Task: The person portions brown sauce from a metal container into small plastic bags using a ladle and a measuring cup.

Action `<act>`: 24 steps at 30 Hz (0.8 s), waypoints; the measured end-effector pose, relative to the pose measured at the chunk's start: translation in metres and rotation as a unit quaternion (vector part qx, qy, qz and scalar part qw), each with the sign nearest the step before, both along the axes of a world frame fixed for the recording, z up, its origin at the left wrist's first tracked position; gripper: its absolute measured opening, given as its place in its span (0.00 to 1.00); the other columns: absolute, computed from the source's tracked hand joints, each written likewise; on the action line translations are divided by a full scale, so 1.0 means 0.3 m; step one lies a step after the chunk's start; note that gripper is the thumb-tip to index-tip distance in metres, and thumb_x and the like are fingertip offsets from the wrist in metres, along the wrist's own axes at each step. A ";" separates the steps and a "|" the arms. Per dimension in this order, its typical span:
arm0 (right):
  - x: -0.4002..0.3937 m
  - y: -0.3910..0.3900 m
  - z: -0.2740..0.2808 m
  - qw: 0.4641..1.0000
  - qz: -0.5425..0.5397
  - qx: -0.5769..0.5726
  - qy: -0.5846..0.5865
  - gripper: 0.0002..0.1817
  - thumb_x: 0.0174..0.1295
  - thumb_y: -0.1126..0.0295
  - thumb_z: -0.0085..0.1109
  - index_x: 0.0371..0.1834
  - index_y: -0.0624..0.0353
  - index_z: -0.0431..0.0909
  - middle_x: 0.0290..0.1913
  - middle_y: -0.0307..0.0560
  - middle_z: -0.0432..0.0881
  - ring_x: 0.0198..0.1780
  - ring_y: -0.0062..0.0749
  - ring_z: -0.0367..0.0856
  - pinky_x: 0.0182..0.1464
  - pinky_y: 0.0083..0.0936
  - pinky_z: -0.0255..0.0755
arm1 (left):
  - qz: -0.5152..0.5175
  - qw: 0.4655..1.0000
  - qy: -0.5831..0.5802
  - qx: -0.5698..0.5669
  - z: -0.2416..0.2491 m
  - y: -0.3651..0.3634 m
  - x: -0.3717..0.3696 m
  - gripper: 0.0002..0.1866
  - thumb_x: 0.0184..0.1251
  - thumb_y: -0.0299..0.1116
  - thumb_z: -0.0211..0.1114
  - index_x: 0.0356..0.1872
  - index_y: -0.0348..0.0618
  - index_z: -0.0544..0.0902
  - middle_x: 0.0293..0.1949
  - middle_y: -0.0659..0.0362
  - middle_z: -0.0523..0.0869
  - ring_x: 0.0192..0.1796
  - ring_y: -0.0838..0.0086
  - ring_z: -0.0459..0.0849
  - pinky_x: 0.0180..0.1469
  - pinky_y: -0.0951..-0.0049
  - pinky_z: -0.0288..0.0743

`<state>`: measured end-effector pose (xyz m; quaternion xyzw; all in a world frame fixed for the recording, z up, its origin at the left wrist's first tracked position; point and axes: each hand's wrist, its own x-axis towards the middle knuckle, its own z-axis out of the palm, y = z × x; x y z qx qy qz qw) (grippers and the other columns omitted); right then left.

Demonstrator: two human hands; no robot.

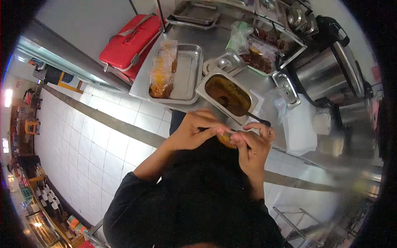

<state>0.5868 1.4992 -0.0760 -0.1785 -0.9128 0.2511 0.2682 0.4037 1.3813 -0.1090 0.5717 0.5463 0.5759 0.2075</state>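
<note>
Between my two hands hangs a small clear plastic bag of orange-brown sauce [227,141]. My left hand [197,129] pinches its top from the left, thumb and fingers closed. My right hand [253,145] grips the bag's other side with thumb and index finger, its outer fingers curled. Just beyond them stands a deep steel pan [201,88] of brown sauce, with a dark-handled utensil [259,120] resting in it, its far end sunk in the sauce. To the left, a steel tray [188,70] holds a row of filled sauce bags [162,74].
A red cooler bag [131,43] stands past the tray. Steel lids [225,63] and a container of dark packets [260,58] lie behind the pan. On the right are a large steel pot [331,70] and white sheets [300,128]. White floor tiles [95,140] show at left.
</note>
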 end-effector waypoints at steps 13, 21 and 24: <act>0.166 0.015 -0.066 0.982 -0.188 0.024 -0.014 0.11 0.65 0.60 0.63 0.46 0.50 0.85 0.40 0.33 0.87 0.53 0.30 0.77 0.66 0.37 0.51 | 0.215 0.959 0.173 -0.063 0.084 0.126 -0.568 0.09 0.64 0.33 0.68 0.38 0.40 0.90 0.33 0.57 0.90 0.34 0.79 0.82 0.36 0.76 0.73; 0.302 -0.018 -0.145 0.973 -0.222 -0.025 -0.057 0.11 0.63 0.61 0.65 0.45 0.50 0.85 0.40 0.36 0.87 0.50 0.32 0.80 0.66 0.39 0.54 | 0.262 0.886 0.354 -0.143 -0.238 0.349 -0.942 0.16 0.65 0.34 0.65 0.50 0.38 0.85 0.47 0.46 0.88 0.49 0.60 0.87 0.52 0.65 0.78; 0.308 -0.003 -0.166 0.968 -0.238 -0.036 -0.075 0.12 0.62 0.60 0.66 0.46 0.49 0.84 0.42 0.41 0.87 0.49 0.40 0.81 0.64 0.44 0.57 | 0.354 0.864 0.356 -0.024 -0.313 0.352 -1.079 0.20 0.65 0.35 0.67 0.56 0.37 0.80 0.55 0.46 0.83 0.57 0.51 0.82 0.58 0.58 0.75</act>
